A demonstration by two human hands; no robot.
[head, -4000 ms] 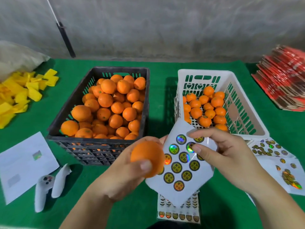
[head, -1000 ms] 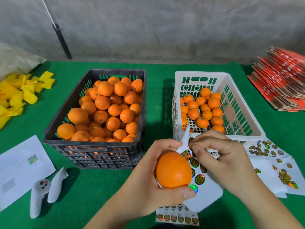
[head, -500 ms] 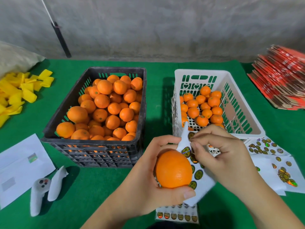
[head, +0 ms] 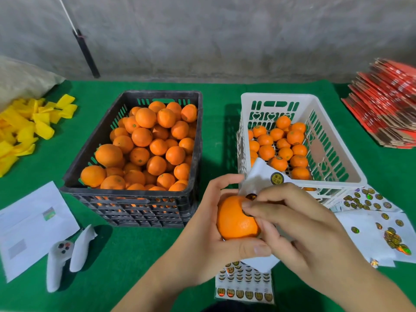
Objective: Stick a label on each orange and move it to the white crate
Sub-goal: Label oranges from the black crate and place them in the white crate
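1. Nearest, a flat printed sheet of round gold-and-black labels [head: 244, 282] lies on the green felt-like table cover [head: 139, 262], just under the hands.
2. The left hand [head: 209, 235] cups a round, dimpled orange [head: 234, 221] from the left and below, thumb curled under it, and also pinches a bent white glossy backing sheet [head: 261, 176] that rises behind the fruit with one round label on it.
3. The right hand [head: 299, 226] has its fingers curled, fingertips [head: 246, 204] pressing a small dark round sticker [head: 246, 213] onto the orange's skin.
4. Near left lie a white paper sheet [head: 33, 221] and two white moulded plastic controllers [head: 65, 255]; near right, loose white label sheets [head: 378, 224] with shiny holographic dots.
5. Mid-left stands a black slotted plastic crate [head: 135, 203] heaped with oranges; mid-right, a white slotted plastic crate [head: 333, 167] holds a single layer of oranges bearing stickers.
6. Far left are crumpled yellow wrappers [head: 27, 129] and a pale sack [head: 22, 79]; far right, a stack of red printed cardboard flats [head: 387, 104].
7. Behind all runs a rough grey concrete wall [head: 225, 34], with a dark rod [head: 86, 52] leaning on it.
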